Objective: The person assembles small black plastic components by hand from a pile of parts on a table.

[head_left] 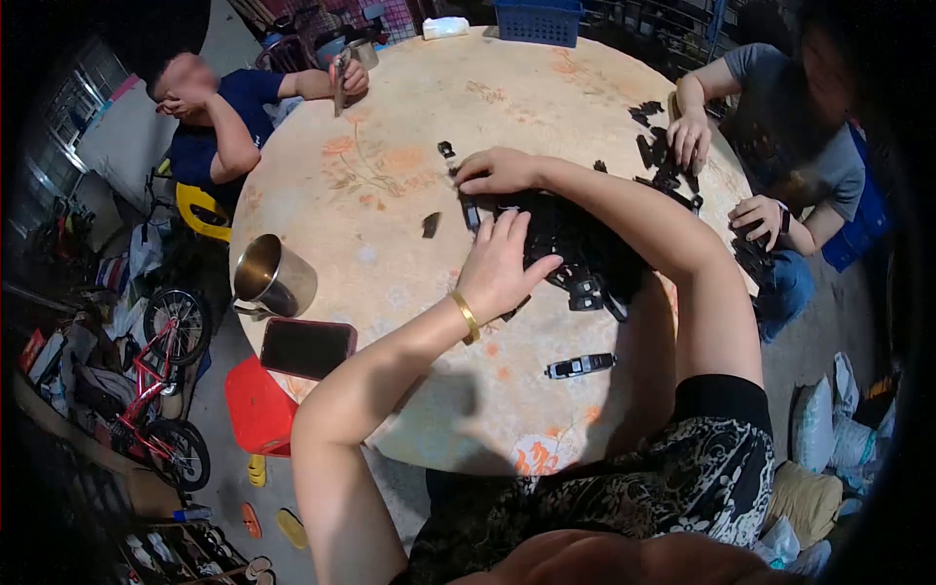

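A heap of small black plastic parts [585, 285] lies on the round table between my forearms. My left hand [495, 263], with a gold bangle at the wrist, rests on the heap's left side, fingers spread and thumb out. Curving around the far side, my right hand [499, 173] is bent loosely, its fingertips down by the upper end of a long black-and-grey part [470, 211]. No part shows lifted in either hand. A small black part [446, 149] and a flat black piece [430, 225] lie left of the hands. Nearer me sits a single black-and-grey part [581, 366].
The patterned table [409, 127] holds a steel mug [278, 278] and a dark phone [308, 348] at left. A blue basket [538, 21] and a white packet [446, 27] stand at the far edge. One person holds a phone at left; another handles black parts [663, 161] at right.
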The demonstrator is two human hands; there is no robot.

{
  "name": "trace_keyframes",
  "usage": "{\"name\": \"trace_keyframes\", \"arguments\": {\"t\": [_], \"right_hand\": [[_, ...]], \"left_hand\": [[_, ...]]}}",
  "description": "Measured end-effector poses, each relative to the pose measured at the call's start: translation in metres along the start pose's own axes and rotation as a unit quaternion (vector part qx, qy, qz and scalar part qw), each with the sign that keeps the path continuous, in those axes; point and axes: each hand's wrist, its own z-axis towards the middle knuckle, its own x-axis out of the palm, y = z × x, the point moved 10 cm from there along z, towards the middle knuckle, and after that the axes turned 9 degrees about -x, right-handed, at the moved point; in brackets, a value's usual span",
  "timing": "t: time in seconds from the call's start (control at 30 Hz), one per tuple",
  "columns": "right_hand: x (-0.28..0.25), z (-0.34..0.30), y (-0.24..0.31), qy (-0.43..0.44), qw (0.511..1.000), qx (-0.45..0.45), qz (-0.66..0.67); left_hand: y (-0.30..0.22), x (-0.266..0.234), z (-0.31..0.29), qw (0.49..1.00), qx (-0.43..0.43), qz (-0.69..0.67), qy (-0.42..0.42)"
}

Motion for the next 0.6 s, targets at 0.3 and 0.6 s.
{"name": "trace_keyframes", "arguments": {"t": [0.3,0.6], "right_hand": [[0.035,-0.041,0.104,0.157,0.976,0.087,0.122],[-0.023,-0.185,0.203,-0.084,0.973,-0.005,-0.215]], "left_hand": [[-0.068,-0.03,-0.046,0.974,0.197,0.037,-0.104],[0.011,-0.061,-0.075,0.991,0.089,-0.053,0.09]]}}
